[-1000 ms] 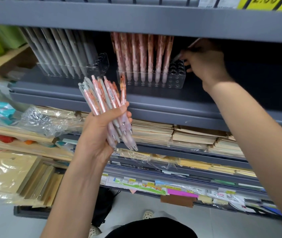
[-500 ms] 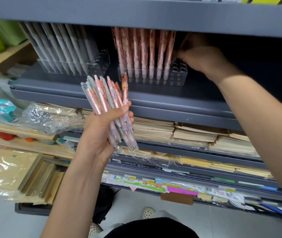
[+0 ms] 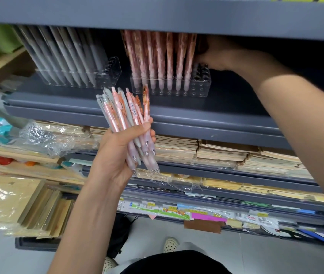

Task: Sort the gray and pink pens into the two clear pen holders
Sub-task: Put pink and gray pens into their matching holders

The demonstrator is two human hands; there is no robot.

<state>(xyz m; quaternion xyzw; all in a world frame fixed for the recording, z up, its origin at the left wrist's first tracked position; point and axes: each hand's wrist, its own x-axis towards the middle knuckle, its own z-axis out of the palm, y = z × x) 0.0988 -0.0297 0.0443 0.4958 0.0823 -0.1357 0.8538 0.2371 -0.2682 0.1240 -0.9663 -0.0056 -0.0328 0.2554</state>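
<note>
Clear holders on shelf (image 3: 236, 107) mostly filled: gray holder (image 3: 82, 76), pink holder (image 3: 169, 86). Left hand (image 3: 117, 153) clasps mixed pens (image 3: 131, 123), unsorted. Right hand (image 3: 220, 58) beside pink rack; grip unclear.

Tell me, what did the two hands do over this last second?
The right hand went from above the empty holes at the right end of the pink pen holder deeper in, behind the standing pink pens. The pen it held a second ago no longer shows. The left hand kept its mixed bundle of pens in the same place. Both holders stayed put.
</note>
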